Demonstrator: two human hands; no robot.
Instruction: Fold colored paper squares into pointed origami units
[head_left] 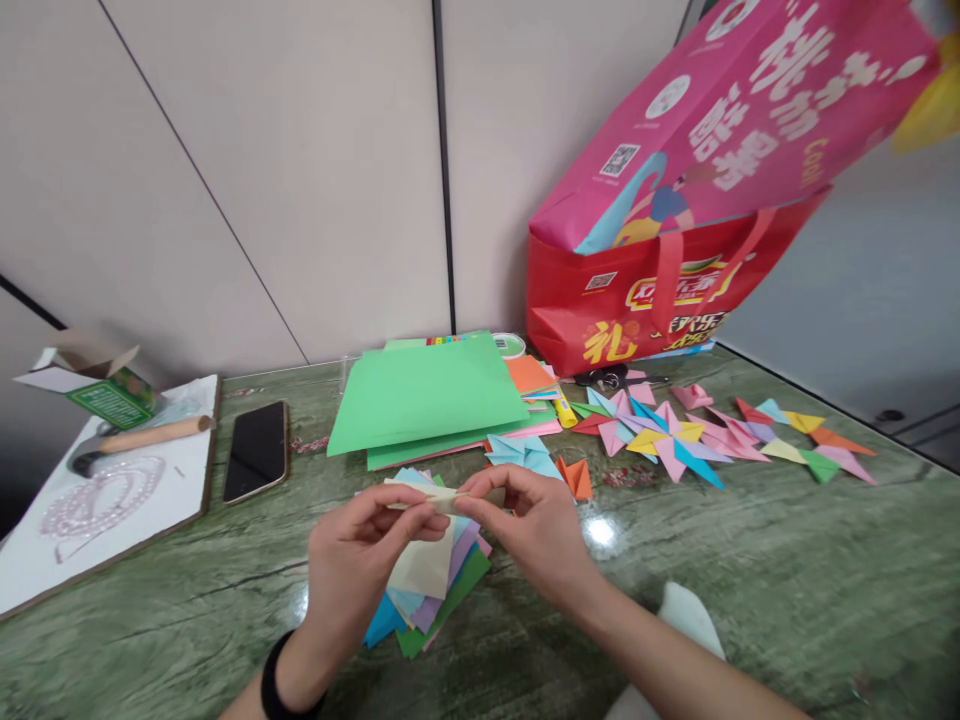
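Between my two hands is a small folded piece of pale yellow paper [441, 497], held above a loose stack of coloured paper squares [427, 568]. My left hand [367, 545] pinches its left end with thumb and fingers; a black band circles that wrist. At the other end, my right hand [525, 520] pinches the paper between thumb and forefinger. Just beyond the hands lie light blue folded paper pieces [523, 455] and an orange folded piece [575, 478]. Farther right are several folded paper stars [667, 440] in mixed colours.
Green paper sheets [431, 395] lie at the back, beside a yellow glue stick [564, 408] and black scissors [611, 377]. A red bag [577, 310] and pink bag [637, 190] stand against the wall. At left are a phone [256, 450], a hammer [150, 435] and an opened box [120, 398].
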